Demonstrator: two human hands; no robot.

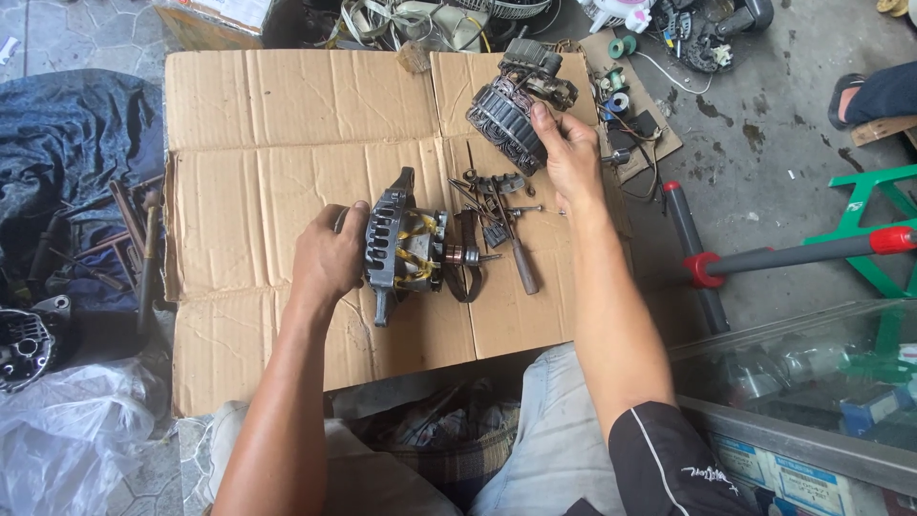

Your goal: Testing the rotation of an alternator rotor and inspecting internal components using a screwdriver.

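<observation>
I am gripping the dark grey metal alternator half with its copper windings and rotor shaft (411, 250) in my left hand (330, 258), fingers wrapped tight around its housing edge, resting it on the flattened brown cardboard sheet (258, 124). My right hand (571, 158) is clamping the separated black ribbed rear housing (511, 110), lifted toward the far edge of the cardboard. So the unit is already lying split in two; loose bolts and small parts (492, 196) and a wooden-handled screwdriver (516, 250) are lying between the halves. I am sitting over stained concrete floor (764, 115), with a red-collared grey bar (793, 253) on my right.
</observation>
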